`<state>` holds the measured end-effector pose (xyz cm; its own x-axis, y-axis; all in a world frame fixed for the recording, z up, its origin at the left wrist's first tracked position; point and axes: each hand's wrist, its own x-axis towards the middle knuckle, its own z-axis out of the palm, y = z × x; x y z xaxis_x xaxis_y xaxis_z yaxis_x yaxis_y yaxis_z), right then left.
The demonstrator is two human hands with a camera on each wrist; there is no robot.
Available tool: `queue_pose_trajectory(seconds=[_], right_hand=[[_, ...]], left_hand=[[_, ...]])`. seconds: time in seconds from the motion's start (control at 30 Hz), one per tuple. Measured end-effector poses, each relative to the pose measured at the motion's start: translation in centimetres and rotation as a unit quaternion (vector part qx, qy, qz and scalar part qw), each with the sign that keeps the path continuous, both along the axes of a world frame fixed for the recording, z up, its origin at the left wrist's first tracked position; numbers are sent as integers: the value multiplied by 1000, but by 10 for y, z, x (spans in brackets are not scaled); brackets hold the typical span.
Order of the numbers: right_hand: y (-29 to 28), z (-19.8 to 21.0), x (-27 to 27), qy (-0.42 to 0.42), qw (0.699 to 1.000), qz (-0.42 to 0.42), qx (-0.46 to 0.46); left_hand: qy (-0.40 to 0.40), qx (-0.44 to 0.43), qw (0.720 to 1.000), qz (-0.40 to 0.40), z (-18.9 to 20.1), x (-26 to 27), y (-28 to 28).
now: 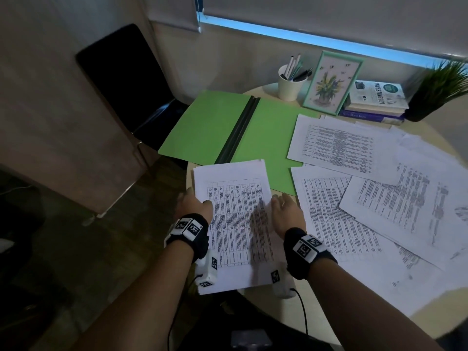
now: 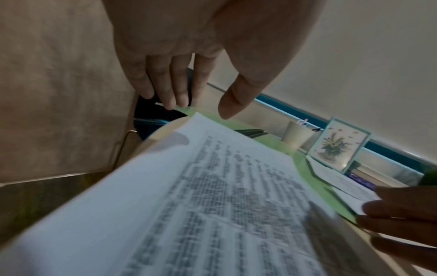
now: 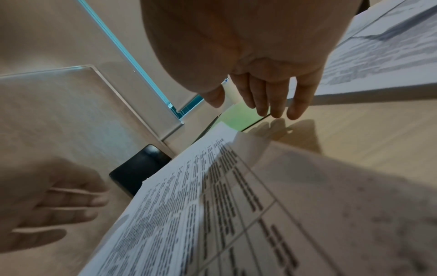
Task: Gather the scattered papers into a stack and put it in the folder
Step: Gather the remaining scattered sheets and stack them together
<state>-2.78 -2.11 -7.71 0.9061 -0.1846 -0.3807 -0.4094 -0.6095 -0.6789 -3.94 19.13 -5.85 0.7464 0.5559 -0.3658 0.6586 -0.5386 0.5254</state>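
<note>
A stack of printed papers (image 1: 233, 224) lies at the near left of the round table, its far end over the open green folder (image 1: 228, 127). My left hand (image 1: 195, 203) stands at the stack's left edge and my right hand (image 1: 286, 209) at its right edge. In the left wrist view the left hand (image 2: 201, 110) has straight fingers and hovers over the stack (image 2: 212, 196). The right hand (image 3: 248, 106) points straight fingers down at the table beside the stack (image 3: 189, 214). Neither hand grips anything. Several loose sheets (image 1: 342, 224) overlap on the right.
Along the back of the table (image 1: 329, 312) stand a white cup of pens (image 1: 291, 84), a framed flower picture (image 1: 329, 83), a pile of books (image 1: 374, 102) and a potted plant (image 1: 440, 89). A black chair (image 1: 126, 79) stands at the left.
</note>
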Motion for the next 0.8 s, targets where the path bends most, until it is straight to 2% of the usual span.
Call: queue_pose_trajectory(seconds=[0.2, 0.37, 0.7, 0.8], right_hand=[[-30, 8, 0, -3, 1000, 5, 27], [-86, 17, 3, -26, 999, -19, 26], [-239, 5, -10, -10, 990, -140, 5], [-277, 1, -10, -34, 978, -202, -43]], left_hand=[[-12, 17, 998, -62, 24, 14, -79], [-41, -86, 989, -114, 26, 25, -147], [16, -122, 971, -203, 17, 36, -263], [32, -142, 965, -217, 16, 42, -288]])
